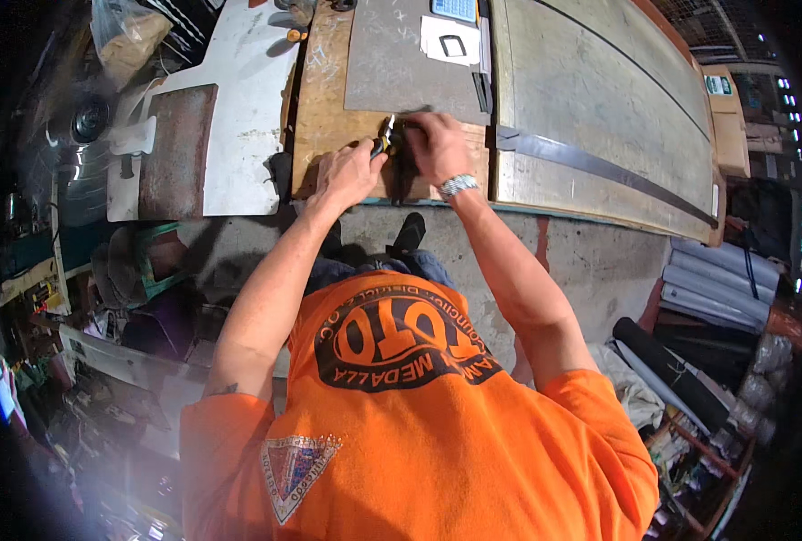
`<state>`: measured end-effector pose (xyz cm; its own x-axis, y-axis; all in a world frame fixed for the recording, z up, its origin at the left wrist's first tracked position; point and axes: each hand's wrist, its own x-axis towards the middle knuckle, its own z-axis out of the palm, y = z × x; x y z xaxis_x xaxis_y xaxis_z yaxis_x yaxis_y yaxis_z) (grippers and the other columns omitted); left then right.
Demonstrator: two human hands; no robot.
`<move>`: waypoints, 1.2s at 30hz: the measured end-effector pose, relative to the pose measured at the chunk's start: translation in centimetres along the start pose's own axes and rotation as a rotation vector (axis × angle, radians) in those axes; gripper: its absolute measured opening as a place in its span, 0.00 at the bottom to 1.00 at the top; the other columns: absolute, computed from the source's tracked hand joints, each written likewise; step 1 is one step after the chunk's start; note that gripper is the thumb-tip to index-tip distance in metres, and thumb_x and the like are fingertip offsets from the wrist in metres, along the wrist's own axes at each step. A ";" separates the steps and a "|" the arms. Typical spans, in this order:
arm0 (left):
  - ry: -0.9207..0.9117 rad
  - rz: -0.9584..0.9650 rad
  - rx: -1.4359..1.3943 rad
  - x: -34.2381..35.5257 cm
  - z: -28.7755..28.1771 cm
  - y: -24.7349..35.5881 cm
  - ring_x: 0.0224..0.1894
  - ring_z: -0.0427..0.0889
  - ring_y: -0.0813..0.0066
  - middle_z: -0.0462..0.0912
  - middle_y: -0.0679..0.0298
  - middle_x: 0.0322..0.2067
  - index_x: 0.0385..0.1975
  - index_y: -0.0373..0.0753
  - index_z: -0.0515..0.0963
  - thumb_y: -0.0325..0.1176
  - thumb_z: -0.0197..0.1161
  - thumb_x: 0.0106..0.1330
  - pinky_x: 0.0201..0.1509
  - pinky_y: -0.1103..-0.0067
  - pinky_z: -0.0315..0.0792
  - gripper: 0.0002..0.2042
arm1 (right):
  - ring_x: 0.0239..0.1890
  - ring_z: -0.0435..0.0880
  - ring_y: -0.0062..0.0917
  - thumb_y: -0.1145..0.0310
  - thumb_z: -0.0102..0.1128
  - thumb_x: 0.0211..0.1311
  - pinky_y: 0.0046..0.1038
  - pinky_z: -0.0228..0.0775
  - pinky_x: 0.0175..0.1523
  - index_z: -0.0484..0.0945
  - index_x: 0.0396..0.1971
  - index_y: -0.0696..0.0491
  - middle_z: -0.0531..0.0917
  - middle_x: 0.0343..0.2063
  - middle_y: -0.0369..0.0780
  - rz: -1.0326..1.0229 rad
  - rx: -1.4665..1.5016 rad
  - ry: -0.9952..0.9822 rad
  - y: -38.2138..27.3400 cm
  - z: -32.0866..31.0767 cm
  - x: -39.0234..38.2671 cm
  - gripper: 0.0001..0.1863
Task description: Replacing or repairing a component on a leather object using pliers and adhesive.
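Note:
My left hand (348, 174) is closed on a small tool (380, 146) with a black handle and a bright metal end; its exact kind is hard to make out. Beside it, my right hand (439, 151), with a metal-banded watch (458, 186) on the wrist, has its fingers curled and slightly blurred. What those fingers hold, if anything, is hidden. A dark strip (402, 171) shows between the two hands, near the front edge of the wooden tabletop (322, 126). Both hands are over this brown top, just short of a grey sheet (401, 72).
A blue calculator (455, 9) and a white paper (436, 41) with a black frame shape lie farther back. Rightward, a long metal strip (590, 162) crosses a worn board (581, 81). A rusty plate (177, 149) rests on a white panel at left. Rolls (716, 284) stand at right.

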<state>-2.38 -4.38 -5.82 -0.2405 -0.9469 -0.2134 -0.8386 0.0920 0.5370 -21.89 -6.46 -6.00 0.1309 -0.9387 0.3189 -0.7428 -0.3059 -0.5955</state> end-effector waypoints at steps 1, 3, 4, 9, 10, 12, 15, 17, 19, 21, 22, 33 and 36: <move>0.021 0.018 -0.008 0.0 -0.1 -0.1 0.40 0.84 0.41 0.84 0.41 0.34 0.41 0.36 0.78 0.46 0.55 0.71 0.45 0.53 0.75 0.17 | 0.45 0.79 0.46 0.66 0.65 0.59 0.41 0.73 0.50 0.83 0.38 0.49 0.82 0.38 0.45 -0.149 -0.018 -0.101 -0.1 0.8 -0.4 0.08; 0.006 0.008 -0.021 0.0 -0.2 -0.3 0.40 0.84 0.40 0.84 0.42 0.34 0.41 0.36 0.77 0.46 0.56 0.71 0.45 0.54 0.75 0.17 | 0.45 0.79 0.44 0.65 0.65 0.59 0.40 0.73 0.50 0.83 0.38 0.49 0.82 0.37 0.43 -0.122 -0.059 -0.047 -0.2 1.8 -1.7 0.08; 0.007 0.013 -0.019 0.1 -0.2 -0.2 0.40 0.84 0.40 0.84 0.42 0.34 0.41 0.36 0.77 0.46 0.56 0.71 0.45 0.54 0.75 0.17 | 0.45 0.79 0.44 0.65 0.65 0.59 0.40 0.73 0.50 0.83 0.38 0.49 0.82 0.37 0.43 -0.122 -0.061 -0.041 0.4 1.5 -1.7 0.08; -0.033 0.004 0.040 0.2 0.0 -0.1 0.41 0.83 0.41 0.84 0.43 0.33 0.42 0.36 0.77 0.46 0.56 0.71 0.46 0.54 0.75 0.17 | 0.45 0.79 0.42 0.64 0.63 0.61 0.41 0.73 0.49 0.83 0.39 0.48 0.81 0.36 0.41 -0.041 -0.198 -0.191 1.5 -1.3 -1.2 0.08; -0.029 0.014 0.027 0.1 -0.1 0.1 0.41 0.83 0.41 0.84 0.42 0.33 0.42 0.36 0.77 0.45 0.56 0.71 0.47 0.53 0.74 0.17 | 0.44 0.79 0.42 0.65 0.63 0.60 0.40 0.73 0.49 0.83 0.38 0.47 0.81 0.36 0.41 -0.089 -0.146 -0.081 0.8 -0.6 -0.6 0.08; 0.008 0.047 0.013 0.2 -0.1 0.3 0.41 0.83 0.40 0.84 0.42 0.33 0.42 0.35 0.77 0.44 0.56 0.70 0.47 0.53 0.74 0.16 | 0.44 0.79 0.42 0.64 0.63 0.60 0.41 0.73 0.49 0.83 0.39 0.47 0.81 0.37 0.41 -0.134 -0.125 -0.053 -0.6 0.9 -0.8 0.08; -0.022 0.039 0.002 0.5 -0.1 0.0 0.41 0.83 0.40 0.84 0.42 0.33 0.42 0.34 0.76 0.45 0.56 0.71 0.46 0.52 0.74 0.17 | 0.47 0.78 0.40 0.64 0.63 0.60 0.44 0.72 0.50 0.83 0.41 0.45 0.81 0.39 0.40 -0.113 -0.152 -0.097 1.3 0.9 -1.4 0.10; 0.004 0.051 0.019 -0.1 -0.1 -0.4 0.40 0.83 0.40 0.84 0.42 0.32 0.40 0.35 0.75 0.45 0.55 0.71 0.46 0.52 0.73 0.17 | 0.49 0.78 0.39 0.63 0.63 0.59 0.43 0.72 0.51 0.83 0.42 0.43 0.81 0.41 0.39 -0.102 -0.385 -0.191 3.1 -1.1 -2.2 0.11; -0.004 0.011 -0.031 -0.5 -0.1 -0.5 0.41 0.82 0.40 0.84 0.42 0.33 0.39 0.36 0.74 0.47 0.54 0.72 0.46 0.51 0.73 0.17 | 0.50 0.76 0.39 0.62 0.65 0.58 0.39 0.66 0.56 0.82 0.48 0.43 0.80 0.44 0.40 -0.082 -0.501 -0.171 2.5 -4.0 -3.2 0.16; 0.064 0.012 -0.081 -1.2 0.4 -0.6 0.39 0.81 0.39 0.83 0.43 0.31 0.37 0.37 0.73 0.48 0.53 0.73 0.43 0.52 0.72 0.18 | 0.49 0.75 0.43 0.62 0.66 0.58 0.40 0.67 0.56 0.78 0.55 0.47 0.80 0.46 0.43 -0.070 -0.485 -0.031 -0.1 -5.2 -3.4 0.23; 0.109 0.001 -0.221 -1.2 0.5 -0.5 0.38 0.81 0.39 0.82 0.43 0.30 0.37 0.37 0.73 0.48 0.53 0.73 0.42 0.52 0.71 0.18 | 0.52 0.74 0.44 0.60 0.65 0.59 0.43 0.66 0.58 0.74 0.58 0.52 0.78 0.48 0.47 0.008 -0.322 -0.038 -1.4 -5.1 -3.9 0.26; 0.196 0.098 -0.621 -5.4 -6.2 5.5 0.24 0.74 0.58 0.74 0.53 0.22 0.34 0.35 0.69 0.43 0.55 0.75 0.31 0.65 0.67 0.16 | 0.22 0.71 0.12 0.62 0.52 0.76 0.19 0.65 0.26 0.72 0.46 0.54 0.73 0.24 0.32 0.453 0.756 -0.229 -8.8 -5.2 -4.0 0.11; 0.337 0.036 -0.778 -5.4 -6.4 6.9 0.23 0.74 0.64 0.74 0.55 0.20 0.30 0.35 0.69 0.46 0.53 0.76 0.29 0.67 0.67 0.19 | 0.21 0.70 0.12 0.61 0.52 0.76 0.19 0.64 0.25 0.69 0.46 0.53 0.72 0.22 0.31 0.338 0.795 -0.135 -10.8 -3.7 -3.6 0.11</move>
<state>-3.75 -0.63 4.25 0.0011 -1.0000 0.0033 -0.2286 0.0030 0.9735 -16.82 0.76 2.02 0.1002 -0.9946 -0.0272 -0.0846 0.0187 -0.9962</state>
